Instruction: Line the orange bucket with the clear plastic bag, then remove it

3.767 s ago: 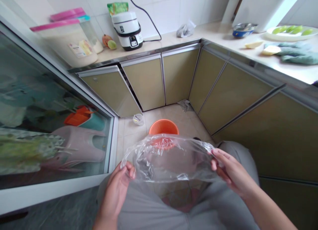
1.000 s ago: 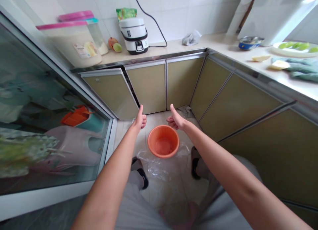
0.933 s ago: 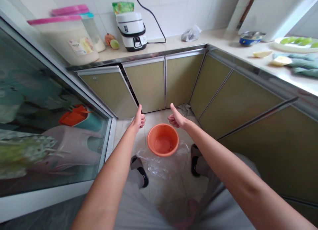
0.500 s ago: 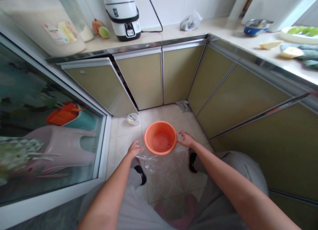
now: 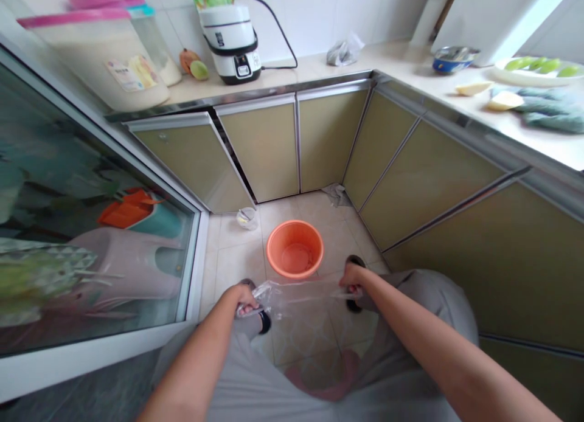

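Note:
A clear plastic bag (image 5: 301, 291) is stretched between my two hands, just on my side of the orange basin (image 5: 295, 258). My left hand (image 5: 244, 298) is closed around the bag's left end. On the other end, the fingers of my right hand (image 5: 351, 278) are curled tight. The basin stands upright on the tiled floor with no contents that I can make out. Through the see-through plastic the floor tiles show.
Cabinets (image 5: 260, 148) enclose the corner ahead and to the right. A small clear tub (image 5: 247, 218) and a grey cloth (image 5: 336, 194) lie on the floor. A glass door (image 5: 91, 227) stands at left. Above, the counter carries a rice cooker (image 5: 230, 45) and food.
Both hands have drawn back toward me from the basin's sides and closed on the plastic, which is now pulled taut between them. The basin has stayed on the floor.

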A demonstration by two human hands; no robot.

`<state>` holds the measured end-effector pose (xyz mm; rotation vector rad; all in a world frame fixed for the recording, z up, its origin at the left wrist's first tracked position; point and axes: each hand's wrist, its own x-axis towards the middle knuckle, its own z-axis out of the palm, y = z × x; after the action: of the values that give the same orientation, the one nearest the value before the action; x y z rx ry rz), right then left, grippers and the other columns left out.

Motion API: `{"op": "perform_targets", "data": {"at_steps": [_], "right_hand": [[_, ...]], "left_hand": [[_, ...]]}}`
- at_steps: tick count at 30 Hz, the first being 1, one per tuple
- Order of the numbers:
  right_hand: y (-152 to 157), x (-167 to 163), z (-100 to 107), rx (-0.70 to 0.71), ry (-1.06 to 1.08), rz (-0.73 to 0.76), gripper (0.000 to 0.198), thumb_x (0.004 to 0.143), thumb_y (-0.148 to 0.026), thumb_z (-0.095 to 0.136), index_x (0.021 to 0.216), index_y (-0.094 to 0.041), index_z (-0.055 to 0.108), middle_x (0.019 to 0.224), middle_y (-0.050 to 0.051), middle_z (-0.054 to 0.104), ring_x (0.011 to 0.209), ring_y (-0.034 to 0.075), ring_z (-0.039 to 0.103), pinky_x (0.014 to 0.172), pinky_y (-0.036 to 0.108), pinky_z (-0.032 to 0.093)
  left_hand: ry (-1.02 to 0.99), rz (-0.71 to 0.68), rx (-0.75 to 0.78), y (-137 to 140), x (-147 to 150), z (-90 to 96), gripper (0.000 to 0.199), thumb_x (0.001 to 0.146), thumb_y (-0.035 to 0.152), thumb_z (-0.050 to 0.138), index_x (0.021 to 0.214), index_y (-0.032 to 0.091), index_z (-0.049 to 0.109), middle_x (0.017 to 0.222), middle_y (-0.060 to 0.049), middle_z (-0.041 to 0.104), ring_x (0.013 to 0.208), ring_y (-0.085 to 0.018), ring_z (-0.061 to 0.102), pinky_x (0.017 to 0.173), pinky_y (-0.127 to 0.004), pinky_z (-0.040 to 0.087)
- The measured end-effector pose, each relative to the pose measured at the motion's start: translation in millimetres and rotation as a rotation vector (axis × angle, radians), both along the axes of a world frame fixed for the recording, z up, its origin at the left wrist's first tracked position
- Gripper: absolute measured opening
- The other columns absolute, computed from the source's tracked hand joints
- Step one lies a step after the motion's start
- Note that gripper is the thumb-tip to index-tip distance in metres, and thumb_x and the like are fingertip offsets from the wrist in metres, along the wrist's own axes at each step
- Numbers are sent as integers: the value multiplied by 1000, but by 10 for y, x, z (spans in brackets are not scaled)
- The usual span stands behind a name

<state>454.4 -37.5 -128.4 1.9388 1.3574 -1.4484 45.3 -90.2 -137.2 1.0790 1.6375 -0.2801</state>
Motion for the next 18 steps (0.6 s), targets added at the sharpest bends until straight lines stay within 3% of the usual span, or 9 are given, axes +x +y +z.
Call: {"op": "perform_targets", "data": {"at_steps": [3,5,7,10,14,16,18], "right_hand": [[-91,98,301,-53,35,171,28,84,-23,78,61,-15,63,45,2,53,34,12,44,37,23,34],[-130,163,539,-74,148,200,36,90,-32,74,60,-16,62,46,0,52,34,9,38,36,21,29],[-112,212,803,-81,324,125,40,93,-42,72,64,-16,63,49,-1,55,35,6,33,35,19,24],[88,195,1254,-29,607,-47,38,96,-49,70,77,-16,65,58,0,64,37,4,28,36,18,26],[659,-58,2055,285,790,-358,18,101,-34,65,96,-17,61,77,1,74,38,4,27,39,19,38],[962,-219,2601,478,824,-480,14,99,-28,68,100,-18,58,83,3,76,41,4,36,45,20,46],[1176,-339,3241,664,892,-497,16,98,-27,69,100,-18,56,86,4,76,46,6,49,49,21,49]], "left_hand": [[-65,-73,-208,-86,-62,277,43,50,44,98,58,20,64,51,-5,60,46,-22,56,45,-34,46],[-261,-57,-269,-87,-91,520,44,58,54,93,63,19,68,50,-1,54,47,-16,50,51,-31,47],[-480,48,-226,-10,-85,814,46,69,62,85,71,18,70,48,6,42,45,-10,38,56,-29,48],[-617,292,-3,292,50,1338,39,83,56,74,79,19,65,51,11,26,43,-7,25,57,-26,45],[-648,580,337,940,444,2227,30,95,44,59,77,21,51,54,10,31,41,-8,28,48,-22,36],[-686,665,474,1246,659,2819,29,98,41,52,77,21,50,54,9,36,40,-9,31,46,-23,35],[-770,697,658,1456,841,3522,29,102,40,46,82,20,53,55,7,43,42,-10,36,46,-23,36]]}}
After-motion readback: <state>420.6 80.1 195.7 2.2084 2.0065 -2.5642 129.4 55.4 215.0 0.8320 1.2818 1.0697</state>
